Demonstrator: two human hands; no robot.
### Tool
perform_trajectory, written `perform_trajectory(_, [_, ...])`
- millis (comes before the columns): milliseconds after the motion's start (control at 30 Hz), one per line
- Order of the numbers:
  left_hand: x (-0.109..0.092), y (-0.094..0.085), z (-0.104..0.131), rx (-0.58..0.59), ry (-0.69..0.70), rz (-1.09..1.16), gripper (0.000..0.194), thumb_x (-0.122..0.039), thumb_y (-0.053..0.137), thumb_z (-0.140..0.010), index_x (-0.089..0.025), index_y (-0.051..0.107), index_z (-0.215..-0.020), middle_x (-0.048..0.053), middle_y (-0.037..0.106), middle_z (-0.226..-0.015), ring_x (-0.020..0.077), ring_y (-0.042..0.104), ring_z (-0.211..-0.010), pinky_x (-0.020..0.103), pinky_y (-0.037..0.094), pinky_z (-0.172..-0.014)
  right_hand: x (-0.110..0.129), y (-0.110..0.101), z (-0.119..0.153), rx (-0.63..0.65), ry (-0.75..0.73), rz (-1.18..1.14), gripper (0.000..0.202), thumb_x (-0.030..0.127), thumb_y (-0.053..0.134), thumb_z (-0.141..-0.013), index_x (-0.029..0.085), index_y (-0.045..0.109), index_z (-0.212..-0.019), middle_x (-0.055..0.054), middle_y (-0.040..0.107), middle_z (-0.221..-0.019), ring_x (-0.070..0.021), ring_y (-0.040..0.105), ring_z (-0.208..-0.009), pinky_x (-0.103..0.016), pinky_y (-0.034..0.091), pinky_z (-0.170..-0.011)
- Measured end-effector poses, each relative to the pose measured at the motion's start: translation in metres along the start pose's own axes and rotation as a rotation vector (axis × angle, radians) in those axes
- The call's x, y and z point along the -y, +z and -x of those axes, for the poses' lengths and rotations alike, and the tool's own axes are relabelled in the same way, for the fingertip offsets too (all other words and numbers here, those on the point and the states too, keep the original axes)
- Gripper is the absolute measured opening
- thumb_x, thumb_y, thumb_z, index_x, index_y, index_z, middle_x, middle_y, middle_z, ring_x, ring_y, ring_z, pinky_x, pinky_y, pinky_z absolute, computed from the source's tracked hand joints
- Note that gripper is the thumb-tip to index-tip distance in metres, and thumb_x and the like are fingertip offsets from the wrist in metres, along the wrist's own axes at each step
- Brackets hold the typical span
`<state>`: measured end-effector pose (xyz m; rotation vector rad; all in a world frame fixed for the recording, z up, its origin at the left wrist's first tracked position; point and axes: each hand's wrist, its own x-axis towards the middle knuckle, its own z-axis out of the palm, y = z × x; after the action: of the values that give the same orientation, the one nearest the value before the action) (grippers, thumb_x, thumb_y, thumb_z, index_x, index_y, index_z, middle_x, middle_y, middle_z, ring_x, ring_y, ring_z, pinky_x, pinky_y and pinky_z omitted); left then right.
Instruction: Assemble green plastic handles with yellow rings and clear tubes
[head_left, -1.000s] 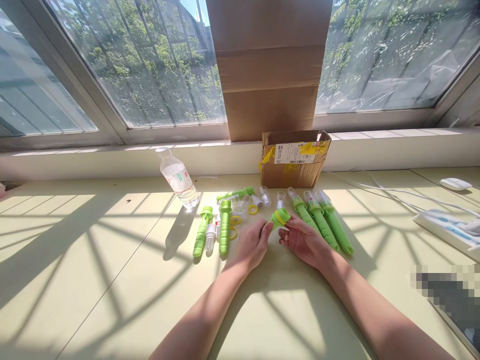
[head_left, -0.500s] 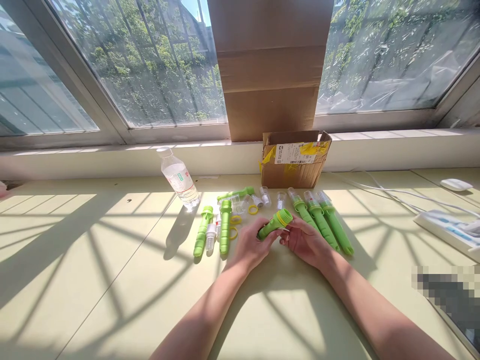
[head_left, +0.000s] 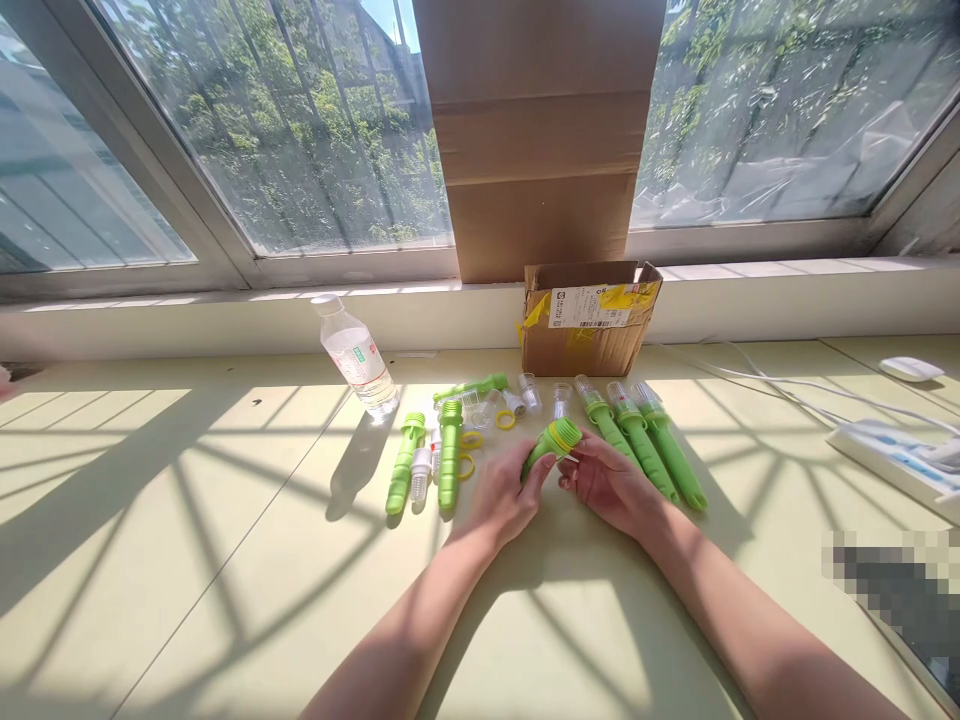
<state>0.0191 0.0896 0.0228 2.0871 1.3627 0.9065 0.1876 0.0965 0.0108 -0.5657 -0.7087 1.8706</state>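
Observation:
My left hand is wrapped round a green plastic tube, shaped like a flashlight body. Its threaded end points up and to the right, and a yellow ring sits below the thread. At that end, the bent fingers of my right hand pinch the tube's side; some fingertips are hidden. Left of my hands lie two similar green tubes with a clear ribbed piece with a white top between them. Loose yellow rings and clear caps lie beyond. Several green tubes with clear tops lie to the right.
A water bottle stands at the back left. An opened cardboard box stands against the window ledge. On the right are a power strip with white cables, a white case and a blurred dark device.
The green tube has tipped slightly, with its threaded end shifting a little to the left in my left hand. My right hand stays by that end. The other things lie as before.

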Motion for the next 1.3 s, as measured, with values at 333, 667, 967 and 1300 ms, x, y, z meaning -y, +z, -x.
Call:
perform_trajectory(333, [0.003,0.005,0.001,-0.054,-0.058,0.121,0.026,-0.042,0.061,-0.082,-0.022,0.048,-0.092,-0.004,0.061,-0.067,0.0122,0.052,-0.058,0.023,0.035,-0.055,0.001,0.003,0.0,0.039,-0.003,0.015,0.008,0.021,0.065,-0.079,0.021,0.068,-0.087,0.001,0.063,-0.08,-0.0097,0.05,-0.064,-0.023,0.043,-0.061])
perform_trajectory(667, [0.01,0.01,0.002,-0.168,0.061,-0.1,0.024,-0.041,0.055,-0.089,-0.02,0.06,-0.1,0.002,0.068,-0.08,0.0155,0.06,-0.068,0.026,0.042,-0.063,0.001,0.001,0.0,0.007,-0.01,-0.01,0.011,0.02,0.064,-0.081,0.022,0.068,-0.091,0.002,0.06,-0.085,-0.0076,0.048,-0.061,-0.022,0.046,-0.06])
perform_trajectory(967, [0.011,0.011,0.0,-0.201,0.181,-0.16,0.028,-0.035,0.044,-0.095,-0.02,0.059,-0.114,0.006,0.069,-0.097,0.0193,0.063,-0.084,0.028,0.045,-0.069,-0.001,0.0,0.001,-0.025,-0.032,0.012,0.01,0.02,0.063,-0.083,0.024,0.067,-0.092,0.003,0.059,-0.093,-0.0072,0.048,-0.063,-0.023,0.046,-0.062])
perform_trajectory(1300, [0.007,0.007,0.001,-0.102,0.141,-0.079,0.034,-0.034,0.03,-0.099,-0.02,0.06,-0.108,0.004,0.066,-0.089,0.0167,0.059,-0.076,0.028,0.043,-0.067,0.0,0.0,0.0,-0.009,-0.012,-0.013,0.009,0.018,0.064,-0.08,0.022,0.067,-0.087,0.003,0.059,-0.088,-0.0079,0.046,-0.061,-0.023,0.044,-0.059])
